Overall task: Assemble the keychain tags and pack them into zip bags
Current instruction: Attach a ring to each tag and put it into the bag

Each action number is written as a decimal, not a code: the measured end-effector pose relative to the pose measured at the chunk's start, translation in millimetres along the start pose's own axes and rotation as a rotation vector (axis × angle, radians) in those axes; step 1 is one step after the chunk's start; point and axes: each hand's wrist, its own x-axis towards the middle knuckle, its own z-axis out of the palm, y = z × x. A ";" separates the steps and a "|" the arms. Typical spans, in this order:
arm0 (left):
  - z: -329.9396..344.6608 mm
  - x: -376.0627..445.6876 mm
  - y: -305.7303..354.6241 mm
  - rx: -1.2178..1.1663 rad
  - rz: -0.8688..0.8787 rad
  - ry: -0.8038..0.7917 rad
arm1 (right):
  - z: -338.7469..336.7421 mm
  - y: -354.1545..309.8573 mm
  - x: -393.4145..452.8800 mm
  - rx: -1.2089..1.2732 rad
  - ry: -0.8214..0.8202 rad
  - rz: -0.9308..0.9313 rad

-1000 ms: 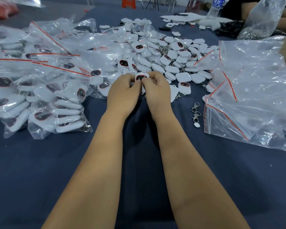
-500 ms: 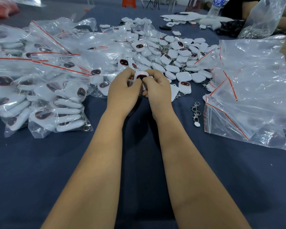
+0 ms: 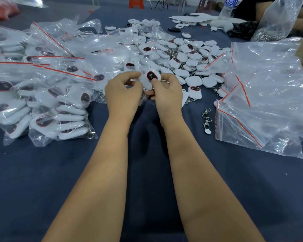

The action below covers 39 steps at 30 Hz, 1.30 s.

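Pinching white tag point(image 3: 150, 79) between both hands at table centre: right hand point(image 3: 166, 91) thumb on dark face, left hand point(image 3: 122, 95) fingers curled at its 9 o'clock edge. Likely light, stiff, smooth plastic; best held by rim. Loose tags point(image 3: 192, 67) at 1 o'clock, filled bags point(image 3: 42, 105) at 9, spare clip point(image 3: 206, 119) at 3.

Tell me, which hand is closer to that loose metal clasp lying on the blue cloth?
Right. The right hand holds a white tag just left of the metal clasp. The left hand is farther off, on the other side of the right hand.
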 end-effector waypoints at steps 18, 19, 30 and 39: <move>3.9 -2.7 6.0 -0.060 0.059 0.026 | 7.4 8.7 -5.7 -0.402 -0.240 -0.205; 4.4 -2.5 5.4 -0.053 0.045 0.024 | 7.7 9.1 -5.4 -0.365 -0.224 -0.199; 7.3 5.7 -9.0 0.042 -0.081 -0.047 | -0.4 7.9 1.5 -0.710 -0.038 -0.208; 9.3 3.5 -9.8 0.215 -0.008 -0.157 | 0.9 13.2 3.7 -1.119 -0.062 -0.212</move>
